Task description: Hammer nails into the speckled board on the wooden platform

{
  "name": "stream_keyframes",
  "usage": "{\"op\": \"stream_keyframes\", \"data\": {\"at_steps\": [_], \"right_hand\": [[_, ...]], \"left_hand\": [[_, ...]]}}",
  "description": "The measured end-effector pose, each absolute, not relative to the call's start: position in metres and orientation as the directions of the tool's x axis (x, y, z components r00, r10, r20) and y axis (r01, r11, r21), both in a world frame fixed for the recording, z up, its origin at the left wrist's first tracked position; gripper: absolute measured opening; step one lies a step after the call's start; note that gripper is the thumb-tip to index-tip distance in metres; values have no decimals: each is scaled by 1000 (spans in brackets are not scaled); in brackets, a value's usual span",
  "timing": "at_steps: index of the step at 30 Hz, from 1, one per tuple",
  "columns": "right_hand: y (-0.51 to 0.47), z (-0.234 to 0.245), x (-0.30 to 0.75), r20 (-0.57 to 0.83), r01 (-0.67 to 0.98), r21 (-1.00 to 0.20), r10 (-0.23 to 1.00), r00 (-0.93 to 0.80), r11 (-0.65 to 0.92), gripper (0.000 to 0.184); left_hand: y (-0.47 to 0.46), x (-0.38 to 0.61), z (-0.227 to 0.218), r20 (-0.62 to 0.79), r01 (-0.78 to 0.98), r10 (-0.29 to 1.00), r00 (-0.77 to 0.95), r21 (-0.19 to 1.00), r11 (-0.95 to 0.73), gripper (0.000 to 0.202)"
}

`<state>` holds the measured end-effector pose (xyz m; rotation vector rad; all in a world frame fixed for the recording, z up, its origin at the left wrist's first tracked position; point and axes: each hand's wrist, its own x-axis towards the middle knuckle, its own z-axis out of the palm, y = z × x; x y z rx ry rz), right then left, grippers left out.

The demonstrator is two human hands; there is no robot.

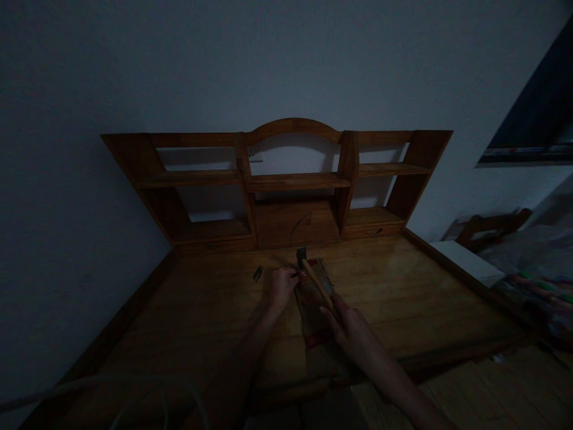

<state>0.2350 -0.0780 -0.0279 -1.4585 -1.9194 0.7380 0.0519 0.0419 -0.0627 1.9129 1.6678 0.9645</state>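
My right hand [350, 327] is closed round the wooden handle of a hammer [313, 276], whose dark head points away from me at the far end. My left hand [282, 285] is pinched on something small, too dim to make out, beside the hammer head. Both hands are over a narrow wooden board [313, 307] with a red end, lying on a wooden desk top [403, 298]. The light is very low.
A few small dark pieces [256, 273] lie on the desk left of my left hand. A wooden shelf unit [290, 179] with open compartments stands at the back against the wall. A chair back [492, 226] and cluttered cloth are at the right.
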Motion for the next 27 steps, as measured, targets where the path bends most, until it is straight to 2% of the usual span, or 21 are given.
{"op": "stream_keyframes", "data": {"at_steps": [7, 12, 16, 20, 24, 27], "right_hand": [[-76, -28, 233, 113, 651, -725, 971, -210, 225, 32], [-75, -30, 234, 151, 576, -781, 968, -202, 242, 34], [-70, -22, 235, 176, 417, -883, 975, -133, 216, 37], [-58, -15, 246, 150, 240, -958, 988, -42, 155, 30], [-42, -24, 276, -78, 3, -997, 991, -107, -79, 36], [-35, -37, 311, -115, -84, -988, 983, -143, -128, 37]], "left_hand": [[44, 52, -65, 204, 675, 979, 16, 720, -161, 9], [48, 50, -74, 222, 676, 975, 34, 713, -186, 12], [53, 50, -85, 240, 622, 971, 20, 757, -200, 14], [55, 50, -88, 277, 546, 961, 11, 803, -238, 13], [53, 47, -81, 327, 564, 942, -70, 792, -233, 24], [52, 46, -74, 340, 553, 918, -203, 814, -179, 33]]}}
